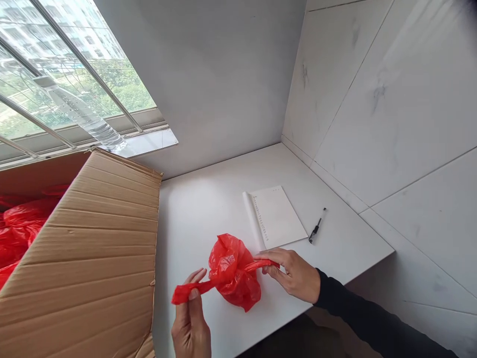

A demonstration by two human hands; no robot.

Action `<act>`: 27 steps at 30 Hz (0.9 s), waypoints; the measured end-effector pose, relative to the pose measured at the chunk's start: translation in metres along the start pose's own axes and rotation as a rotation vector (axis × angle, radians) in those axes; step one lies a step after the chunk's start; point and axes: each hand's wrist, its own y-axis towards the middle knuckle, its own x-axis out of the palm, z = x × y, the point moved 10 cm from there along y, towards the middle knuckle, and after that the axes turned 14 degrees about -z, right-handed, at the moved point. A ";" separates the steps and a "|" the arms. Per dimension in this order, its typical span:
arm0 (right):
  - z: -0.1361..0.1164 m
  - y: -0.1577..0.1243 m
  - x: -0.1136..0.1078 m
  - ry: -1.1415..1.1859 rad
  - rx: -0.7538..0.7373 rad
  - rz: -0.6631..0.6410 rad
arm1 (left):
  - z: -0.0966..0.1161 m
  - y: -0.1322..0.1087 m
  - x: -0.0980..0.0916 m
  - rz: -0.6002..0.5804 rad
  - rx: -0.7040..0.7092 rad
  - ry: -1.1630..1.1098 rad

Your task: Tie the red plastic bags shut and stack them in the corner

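A red plastic bag (234,278) sits bunched up on the white table, its two handles pulled out to opposite sides. My left hand (192,318) pinches the left handle between thumb and fingers, and the handle's end sticks out past the thumb. On the other side, my right hand (294,273) grips the right handle, fingers closed around it. Whatever the bag contains is hidden by the crumpled plastic. Just behind it lies an open notebook (281,216) with a page of writing marks along its left side.
A black pen (316,231) lies right of the notebook. At left stands a large cardboard box (100,238) holding more red plastic bags (26,219). A water bottle (80,112) leans on the sill by the barred window. Walls border the table (201,204) behind and at right.
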 end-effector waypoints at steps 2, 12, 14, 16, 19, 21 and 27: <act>-0.004 0.001 0.000 0.032 -0.017 0.030 | 0.028 -0.001 0.021 -0.128 0.241 0.160; 0.017 0.023 0.086 -0.318 -0.043 0.024 | -0.043 0.012 0.086 -0.303 0.368 0.685; 0.020 0.025 0.093 -0.364 -0.048 0.028 | -0.046 0.012 0.089 -0.295 0.370 0.705; 0.020 0.026 0.091 -0.348 -0.048 0.025 | -0.043 0.013 0.088 -0.307 0.343 0.659; 0.018 0.024 0.074 -0.187 -0.030 0.051 | -0.035 0.014 0.074 -0.308 0.217 0.397; 0.016 0.018 0.053 -0.024 -0.027 0.119 | -0.024 0.013 0.049 -0.199 0.155 0.201; 0.011 0.001 0.022 0.216 0.017 0.193 | -0.017 0.007 -0.001 0.036 -0.007 0.040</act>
